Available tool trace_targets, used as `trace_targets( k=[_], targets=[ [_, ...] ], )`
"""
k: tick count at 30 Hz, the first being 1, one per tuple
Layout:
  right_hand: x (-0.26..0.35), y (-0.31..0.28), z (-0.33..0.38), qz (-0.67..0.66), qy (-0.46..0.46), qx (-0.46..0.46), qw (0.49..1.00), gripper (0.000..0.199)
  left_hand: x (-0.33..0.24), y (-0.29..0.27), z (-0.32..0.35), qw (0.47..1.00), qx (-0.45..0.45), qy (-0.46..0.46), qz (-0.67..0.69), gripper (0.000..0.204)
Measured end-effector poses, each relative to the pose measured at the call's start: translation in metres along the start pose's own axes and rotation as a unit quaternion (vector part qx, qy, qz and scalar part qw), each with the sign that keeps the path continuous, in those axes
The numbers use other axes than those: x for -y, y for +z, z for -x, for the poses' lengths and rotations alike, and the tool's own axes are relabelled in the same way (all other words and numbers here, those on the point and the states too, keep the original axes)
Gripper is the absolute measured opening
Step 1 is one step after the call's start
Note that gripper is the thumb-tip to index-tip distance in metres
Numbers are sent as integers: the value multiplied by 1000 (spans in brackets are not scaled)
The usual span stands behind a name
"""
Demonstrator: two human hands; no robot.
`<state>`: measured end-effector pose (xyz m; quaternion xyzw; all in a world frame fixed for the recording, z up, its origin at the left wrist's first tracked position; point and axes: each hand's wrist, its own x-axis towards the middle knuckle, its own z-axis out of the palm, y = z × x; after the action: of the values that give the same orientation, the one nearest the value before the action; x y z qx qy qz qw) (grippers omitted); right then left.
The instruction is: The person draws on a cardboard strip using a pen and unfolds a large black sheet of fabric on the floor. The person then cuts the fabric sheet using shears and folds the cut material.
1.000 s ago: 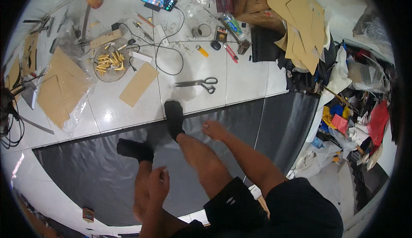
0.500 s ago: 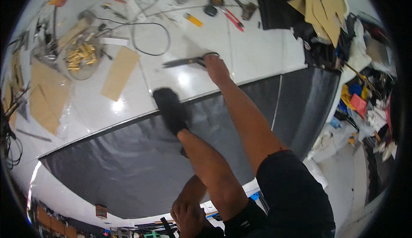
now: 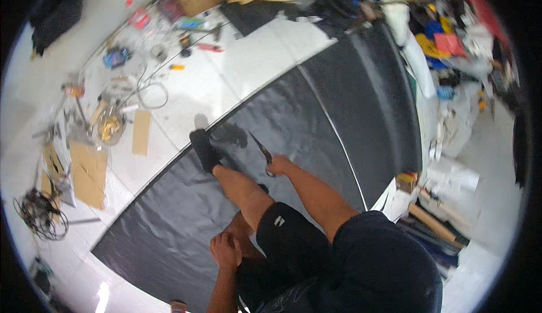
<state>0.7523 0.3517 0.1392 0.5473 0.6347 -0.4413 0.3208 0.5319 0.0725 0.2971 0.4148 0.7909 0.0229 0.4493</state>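
Note:
A pair of dark scissors [image 3: 262, 149] is held in my right hand [image 3: 279, 166], fingers closed around the handles, blades pointing up and to the left over a large black sheet [image 3: 164, 239]. The sheet looks smooth and slightly glossy, and a thin light line [image 3: 333, 122] runs across its right part. My left hand [image 3: 226, 250] is by my bent leg with its fingers curled; nothing shows in it. My foot in a black sock [image 3: 204, 148] rests at the sheet's far edge.
Beyond the sheet, the white surface [image 3: 237, 67] carries a tan card piece [image 3: 141, 132], a clear bag of gold-coloured pieces [image 3: 109, 128], a looped cable [image 3: 153, 95], a yellow-orange item [image 3: 177, 67] and a red-handled tool [image 3: 209, 47]. Coiled black wires [image 3: 42, 211] lie left; mixed scraps [image 3: 446, 42] crowd the far right.
My right hand has brought the scissors back from the white surface to above the black sheet. My left hand has shifted up and slightly left. The whole view has turned and drawn back.

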Motion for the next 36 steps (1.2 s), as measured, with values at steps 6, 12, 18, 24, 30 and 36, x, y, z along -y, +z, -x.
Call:
trace_targets(
  k=[6, 12, 18, 24, 30, 36],
  targets=[
    [-158, 32, 185, -18, 185, -50, 981, 44, -50, 41, 77, 992, 45, 71, -98, 27],
    [-264, 89, 320, -103, 268, -164, 944, 63, -67, 68, 156, 984, -15, 175, 1, 35],
    [-370, 189, 389, -198, 212, -171, 942, 56, -11, 119, 267, 995, -68, -67, -30, 38],
    [-487, 293, 492, -292, 231, -85, 924, 48, -4, 159, 330, 986, 17, -98, -137, 42],
    [-567, 433, 565, -318, 172, -184, 914, 46, -167, 112, 335, 993, -4, 74, -88, 32],
    [-628, 519, 591, -383, 154, -17, 911, 27, -206, 205, 374, 978, -154, 136, 23, 20]
  ],
)
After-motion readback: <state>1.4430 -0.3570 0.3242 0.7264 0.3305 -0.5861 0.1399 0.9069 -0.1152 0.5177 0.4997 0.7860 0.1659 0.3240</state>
